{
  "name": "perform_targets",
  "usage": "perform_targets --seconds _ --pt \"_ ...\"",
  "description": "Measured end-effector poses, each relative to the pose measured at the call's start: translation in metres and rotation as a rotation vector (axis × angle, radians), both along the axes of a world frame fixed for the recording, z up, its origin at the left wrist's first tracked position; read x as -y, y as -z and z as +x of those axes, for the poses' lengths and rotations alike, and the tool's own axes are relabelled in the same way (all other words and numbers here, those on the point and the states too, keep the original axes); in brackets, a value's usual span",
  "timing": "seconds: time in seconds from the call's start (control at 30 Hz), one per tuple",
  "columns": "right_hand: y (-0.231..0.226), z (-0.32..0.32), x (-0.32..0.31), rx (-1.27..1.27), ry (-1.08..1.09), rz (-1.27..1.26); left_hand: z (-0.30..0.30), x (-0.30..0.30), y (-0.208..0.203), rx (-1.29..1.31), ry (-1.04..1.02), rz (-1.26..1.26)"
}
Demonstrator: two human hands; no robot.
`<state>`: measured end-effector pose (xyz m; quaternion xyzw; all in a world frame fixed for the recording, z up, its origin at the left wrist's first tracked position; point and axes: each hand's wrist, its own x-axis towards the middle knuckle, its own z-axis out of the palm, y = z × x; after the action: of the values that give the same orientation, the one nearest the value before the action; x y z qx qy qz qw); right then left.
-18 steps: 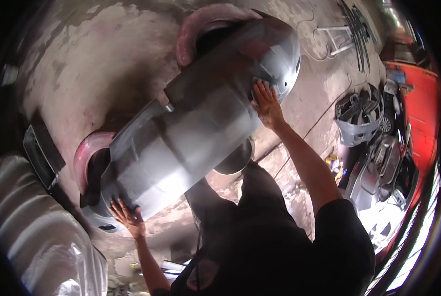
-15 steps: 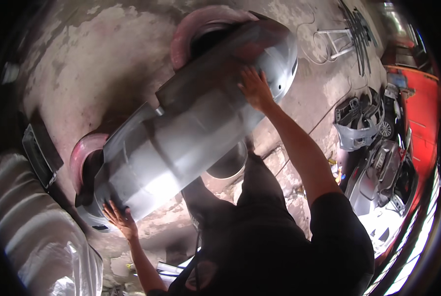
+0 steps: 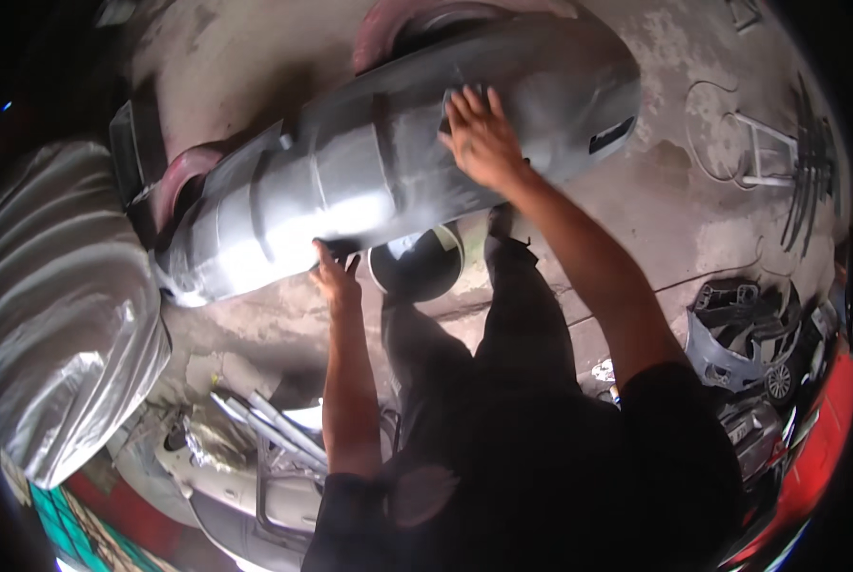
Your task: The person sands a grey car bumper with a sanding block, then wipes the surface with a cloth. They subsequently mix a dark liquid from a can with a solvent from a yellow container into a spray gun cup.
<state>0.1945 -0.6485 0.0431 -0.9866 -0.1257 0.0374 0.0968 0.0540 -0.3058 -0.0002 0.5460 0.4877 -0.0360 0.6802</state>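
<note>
Stretching above the stained concrete floor, a long, curved, smooth grey bumper cover (image 3: 350,162) rests over two rounded dull-pink tyres (image 3: 379,38). I see no fastening, so a hard off-centre push could slide or tip it. Its left end lies just beside a bulk draped in wrinkled silver sheeting (image 3: 73,324); a slip that way might scuff it. Below the near edge shows a dark round vessel with a pale rim (image 3: 462,259), which a foot could catch. The person's right hand (image 3: 483,148) lies flat, fingers extended, over a thin dark pad (image 3: 444,122); whether it grips the pad, I cannot tell. Trapped grit might score the surface. The left hand (image 3: 337,278), fingers partly curled, is at the near edge; clamped or merely touching, I cannot tell. Weak support there might let the cover rock.
</note>
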Motion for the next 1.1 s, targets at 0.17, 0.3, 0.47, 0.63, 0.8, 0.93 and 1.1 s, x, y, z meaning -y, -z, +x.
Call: perform_targets --seconds 0.17,0.3,0.47,0.63,0.8,0.93,1.1 --pt "0.033 0.015 0.000 0.151 -0.068 0.007 -0.001 0.004 -0.024 -0.100 0.057 0.088" --pt "0.016 -0.116 0.006 0.006 -0.119 0.209 0.001 0.011 -0.035 -0.140 0.024 0.112" --pt "0.027 -0.114 -0.076 0.088 -0.153 0.454 0.003 0.002 -0.027 -0.151 0.122 0.039" --pt "0.034 -0.158 0.003 0.125 -0.076 0.161 -0.011 0.005 -0.028 -0.142 0.022 0.109" --pt "0.047 -0.174 -0.012 0.122 0.066 0.193 0.001 0.017 -0.022 -0.071 -0.005 0.132" --pt "0.032 -0.116 -0.049 0.145 0.116 0.199 -0.003 0.012 -0.023 -0.093 0.055 0.120" --pt "0.045 -0.181 -0.016 0.108 0.150 0.140 -0.007 0.000 -0.012 -0.061 0.069 0.119"
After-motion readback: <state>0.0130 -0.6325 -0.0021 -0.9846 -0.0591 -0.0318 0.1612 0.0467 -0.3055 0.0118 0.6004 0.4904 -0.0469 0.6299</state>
